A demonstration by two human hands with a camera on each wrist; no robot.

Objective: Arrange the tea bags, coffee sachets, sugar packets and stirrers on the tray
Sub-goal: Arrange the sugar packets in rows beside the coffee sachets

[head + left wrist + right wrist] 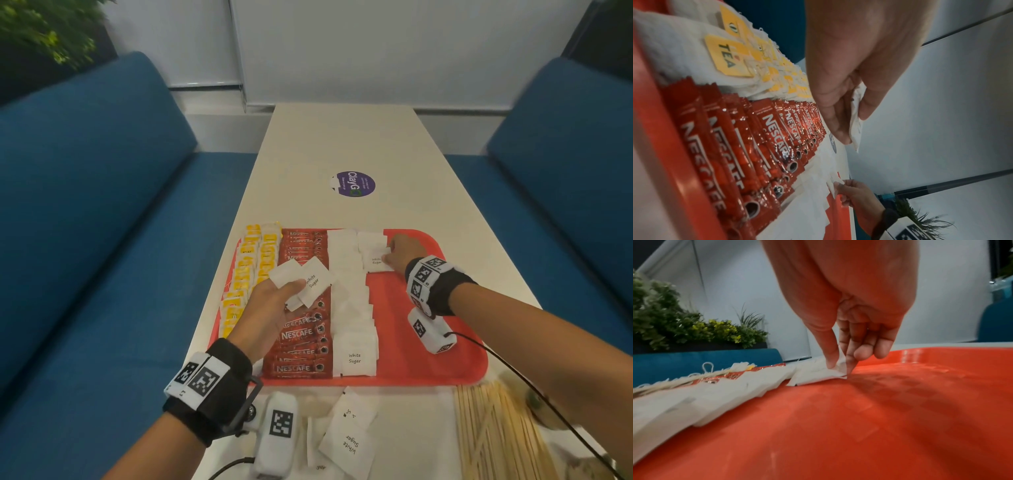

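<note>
A red tray (428,342) holds rows of yellow tea bags (250,270), red Nescafe coffee sachets (301,339) and white sugar packets (352,308). My left hand (274,308) hovers over the coffee row and pinches a small fan of white sugar packets (305,279) between thumb and fingers. My right hand (400,255) reaches to the tray's far side and pinches a sugar packet (376,262) lying on the tray in a second column; the right wrist view shows thumb and fingers on that packet (818,374). Wooden stirrers (496,435) lie on the table near me.
Loose sugar packets (349,435) lie on the white table (342,144) in front of the tray. A purple round sticker (352,184) is farther up the table. Blue sofas flank both sides. The tray's right half shows bare red surface.
</note>
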